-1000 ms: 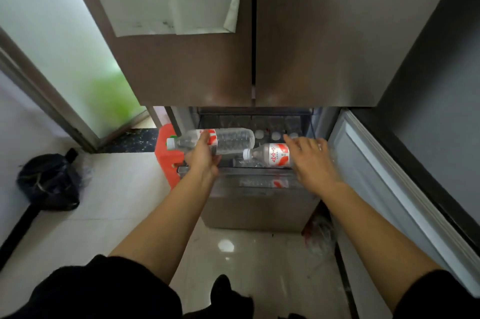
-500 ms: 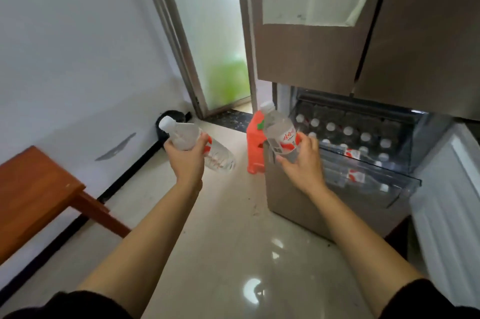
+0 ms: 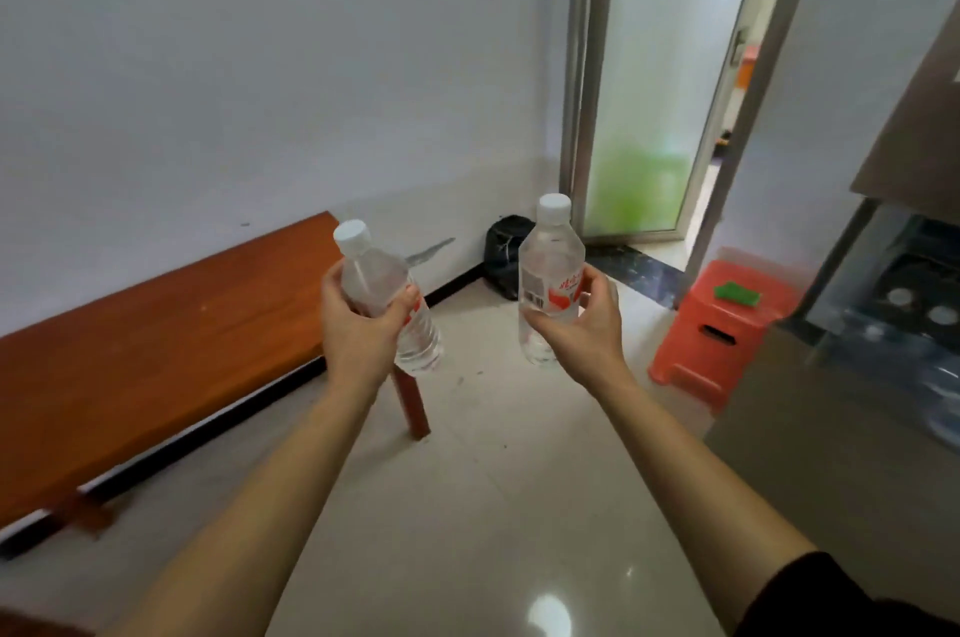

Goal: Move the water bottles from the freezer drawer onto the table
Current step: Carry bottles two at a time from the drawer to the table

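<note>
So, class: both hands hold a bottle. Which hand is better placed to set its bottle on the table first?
Left. The left hand holds the left bottle beside the table; the right hand and right bottle hang over the floor, nearer the red stool.

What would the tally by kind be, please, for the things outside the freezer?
Water bottles: 2
Wooden table: 1
Red stool: 1
Black bag: 1
Green item on the stool: 1
Total: 6
</note>
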A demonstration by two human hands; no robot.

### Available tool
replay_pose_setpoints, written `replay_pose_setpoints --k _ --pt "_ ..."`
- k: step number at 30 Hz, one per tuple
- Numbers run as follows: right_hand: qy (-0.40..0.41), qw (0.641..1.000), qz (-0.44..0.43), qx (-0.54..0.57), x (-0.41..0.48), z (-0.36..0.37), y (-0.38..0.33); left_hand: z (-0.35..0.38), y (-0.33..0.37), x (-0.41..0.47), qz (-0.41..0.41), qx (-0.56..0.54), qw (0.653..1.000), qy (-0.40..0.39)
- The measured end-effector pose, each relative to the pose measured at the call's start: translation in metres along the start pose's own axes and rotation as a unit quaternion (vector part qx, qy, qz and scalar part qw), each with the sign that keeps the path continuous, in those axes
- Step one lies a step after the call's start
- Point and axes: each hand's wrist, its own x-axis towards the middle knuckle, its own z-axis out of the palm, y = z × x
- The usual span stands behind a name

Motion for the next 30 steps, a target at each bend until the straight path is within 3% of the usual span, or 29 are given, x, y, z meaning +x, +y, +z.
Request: replay_pose_setpoints --k 3,10,18,30 --pt "-0.050 0.999 -0.015 0.013 -0.009 0.095 -0.041 -0.086 -0.014 0.039 0.006 0.009 0.999 0.047" --pt "-0.148 0.987 -0.049 0.043 -0.002 0.276 -0.092 -0.209 -0.055 0.123 -0.017 0.036 0.989 0.141" --pt "-0.223 0.971 -0.068 0.049 0.076 0.472 -0.090 -0.276 -0.135 0.258 -0.040 0.094 0.971 0.217" --pt "-0.350 0.932 -0.079 0.045 0.172 0.712 -0.147 -0.390 -0.203 0.446 -0.085 0.127 0.951 0.268"
